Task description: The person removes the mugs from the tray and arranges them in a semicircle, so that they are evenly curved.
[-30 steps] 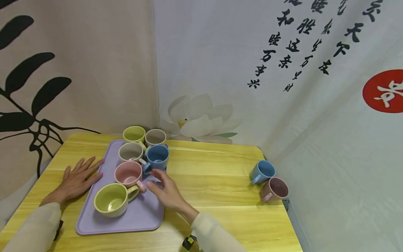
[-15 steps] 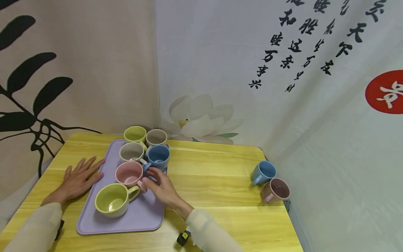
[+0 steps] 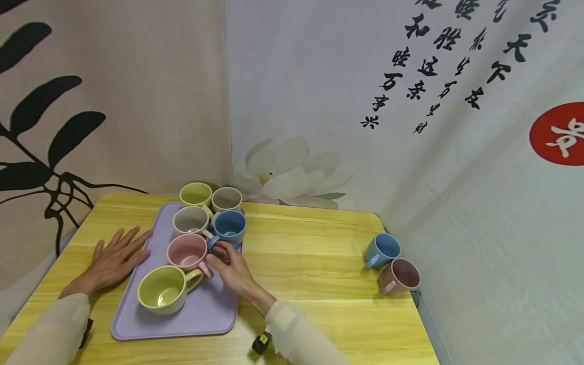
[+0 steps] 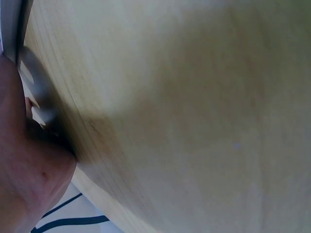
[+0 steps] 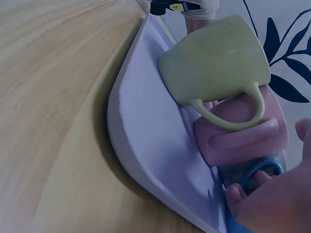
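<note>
My left hand (image 3: 114, 258) lies spread on the table, its fingertips on the left rim of a lilac tray (image 3: 205, 317). At the tray's right side, my right hand (image 3: 237, 274) has its fingers curled at the handle of a blue mug (image 3: 229, 226). In the right wrist view, a fingertip shows inside that blue handle (image 5: 265, 165). The thumb is close to the handle of a pink mug (image 3: 187, 252). In front of the pink mug stands a yellow-green mug (image 3: 161, 290), its handle pointing right. The left wrist view shows mostly table and part of the left hand (image 4: 34, 179).
Behind on the tray are a light grey mug (image 3: 190, 220), another yellow-green mug (image 3: 195, 194) and a grey-brown mug (image 3: 226, 199). A second blue mug (image 3: 382, 249) and a dusty-pink mug (image 3: 399, 276) stand near the table's right edge. Printed curtains (image 3: 292, 101) hang behind the table.
My right hand has moved slightly left, and its fingers have closed in at the blue mug's handle. My left hand and the mugs keep their places.
</note>
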### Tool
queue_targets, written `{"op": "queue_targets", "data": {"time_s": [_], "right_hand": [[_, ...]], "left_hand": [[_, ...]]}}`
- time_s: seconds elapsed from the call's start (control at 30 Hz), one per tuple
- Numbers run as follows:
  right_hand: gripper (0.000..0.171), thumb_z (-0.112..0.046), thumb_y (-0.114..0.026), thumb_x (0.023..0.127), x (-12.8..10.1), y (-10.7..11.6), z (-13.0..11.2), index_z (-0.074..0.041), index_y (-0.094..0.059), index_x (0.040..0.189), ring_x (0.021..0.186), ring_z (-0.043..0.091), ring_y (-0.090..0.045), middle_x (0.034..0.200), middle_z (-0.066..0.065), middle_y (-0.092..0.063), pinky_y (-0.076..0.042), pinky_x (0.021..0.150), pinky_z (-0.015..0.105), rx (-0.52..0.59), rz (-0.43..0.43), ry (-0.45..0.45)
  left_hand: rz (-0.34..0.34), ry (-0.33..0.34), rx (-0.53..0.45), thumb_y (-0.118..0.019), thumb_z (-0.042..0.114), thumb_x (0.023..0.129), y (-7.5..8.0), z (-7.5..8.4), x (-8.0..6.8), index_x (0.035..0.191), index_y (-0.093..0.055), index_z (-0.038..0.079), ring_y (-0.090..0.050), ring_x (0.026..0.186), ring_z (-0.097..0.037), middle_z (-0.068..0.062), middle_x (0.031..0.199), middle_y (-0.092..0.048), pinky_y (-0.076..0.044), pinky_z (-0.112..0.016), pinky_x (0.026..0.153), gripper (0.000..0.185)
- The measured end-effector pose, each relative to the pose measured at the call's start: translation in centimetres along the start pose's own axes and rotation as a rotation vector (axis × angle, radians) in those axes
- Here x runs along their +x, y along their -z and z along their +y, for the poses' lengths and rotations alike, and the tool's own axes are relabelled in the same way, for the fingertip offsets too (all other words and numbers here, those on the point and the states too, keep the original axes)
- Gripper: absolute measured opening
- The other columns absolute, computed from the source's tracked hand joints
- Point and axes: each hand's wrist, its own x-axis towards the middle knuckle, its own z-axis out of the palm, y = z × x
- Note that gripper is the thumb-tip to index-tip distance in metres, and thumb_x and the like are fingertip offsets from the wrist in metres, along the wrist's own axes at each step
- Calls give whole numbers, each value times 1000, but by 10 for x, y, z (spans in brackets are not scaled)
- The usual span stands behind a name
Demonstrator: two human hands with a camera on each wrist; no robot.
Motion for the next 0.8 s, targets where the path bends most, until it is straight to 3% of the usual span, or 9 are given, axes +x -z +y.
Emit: {"op": "queue_targets", "data": {"time_s": [0.43,0.8], "right_hand": [[44,-31,-73,110,-2,2,1,-5,-67,145,116,10,-71,137,15,-76,-55,102,22,3,88,6],[37,-23,-75,108,1,0,6,-3,-72,139,107,3,-68,131,18,-79,-56,99,21,41,115,13]], "left_hand": [[13,-1,10,-45,55,119,1,2,-1,182,-21,22,4,168,-72,-36,186,-10,14,-93,125,75],[19,1,8,-45,55,119,0,1,-2,182,-22,21,4,168,-71,-36,185,-10,13,-93,125,75]]}}
